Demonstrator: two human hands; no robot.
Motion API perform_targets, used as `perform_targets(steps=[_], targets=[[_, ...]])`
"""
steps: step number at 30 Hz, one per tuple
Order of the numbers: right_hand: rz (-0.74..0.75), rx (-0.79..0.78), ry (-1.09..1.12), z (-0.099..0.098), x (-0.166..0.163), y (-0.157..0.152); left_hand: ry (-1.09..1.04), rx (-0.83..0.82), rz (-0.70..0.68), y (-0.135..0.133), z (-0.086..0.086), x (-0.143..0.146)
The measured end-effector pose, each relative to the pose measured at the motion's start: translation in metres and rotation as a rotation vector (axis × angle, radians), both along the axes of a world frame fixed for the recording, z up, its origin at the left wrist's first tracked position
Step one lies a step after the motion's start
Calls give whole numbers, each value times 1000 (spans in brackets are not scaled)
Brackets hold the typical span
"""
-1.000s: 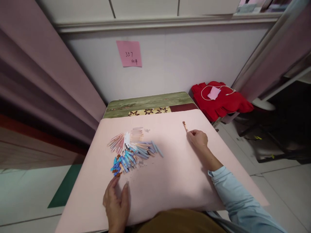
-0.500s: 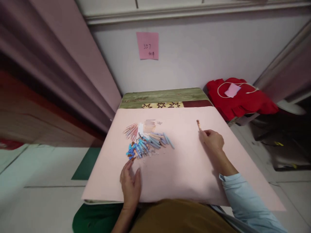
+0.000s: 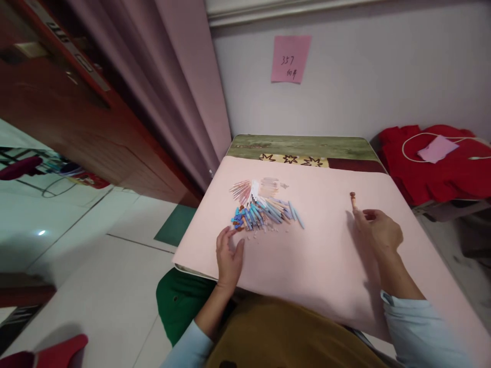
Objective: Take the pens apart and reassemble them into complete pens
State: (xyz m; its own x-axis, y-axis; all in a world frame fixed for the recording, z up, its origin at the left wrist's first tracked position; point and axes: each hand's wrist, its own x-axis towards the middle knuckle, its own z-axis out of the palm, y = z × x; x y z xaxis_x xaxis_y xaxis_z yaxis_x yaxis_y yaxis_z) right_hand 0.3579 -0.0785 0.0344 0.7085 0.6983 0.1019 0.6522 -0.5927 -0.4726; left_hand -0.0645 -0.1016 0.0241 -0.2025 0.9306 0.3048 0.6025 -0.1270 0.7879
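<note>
My right hand [image 3: 383, 231] is closed over the right part of the pink-covered table [image 3: 318, 266]. Thumb and fingertips pinch a short peach-coloured stick with a rounded brown end [image 3: 353, 199], which points away from me. My left hand [image 3: 229, 258] rests at the near left, thumb and fingers apart. Its fingertips are beside, perhaps touching, small brown and blue pieces [image 3: 238, 220]. Past them lies a pile of blue pen-like tubes [image 3: 259, 214]. Thin pinkish rods [image 3: 241, 191], white sticks [image 3: 254, 189] and clear pale tubes [image 3: 269, 185] fan out behind the pile.
Tiny clear bits [image 3: 271, 229] are scattered before the pile. A red cloth [image 3: 401, 166] with a white cable and pink paper lies beyond the table's right side. Behind stands a wall with a pink note [image 3: 290, 59]. A curtain [image 3: 184, 76] and wooden door [image 3: 126, 138] are at left.
The view has swung left, so the table appears further right. My right hand still pinches the stick, and my left hand stays beside the small pieces.
</note>
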Motion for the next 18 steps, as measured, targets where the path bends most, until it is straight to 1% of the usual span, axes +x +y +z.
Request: perform_targets(steps=[2,5,8,10,12,14,18], targets=[[5,96,3,8,-13,-2,34,12,21,10,5,-6],[109,207,61,15,-46,-4,161,-18,4,28,10,-10],[267,204,104,16,-83,-7,347,-109,-88,48,9,-8],[346,192,119,14,-100,-9,440,-169,-151,59,7,-7],[400,178,127,12,-109,-13,486,-218,-204,68,5,-7],[429,167,129,11,-111,-17,510,-239,-243,73,6,-8],[425,168,122,12,-107,-22,571,-242,-271,76,12,-10]])
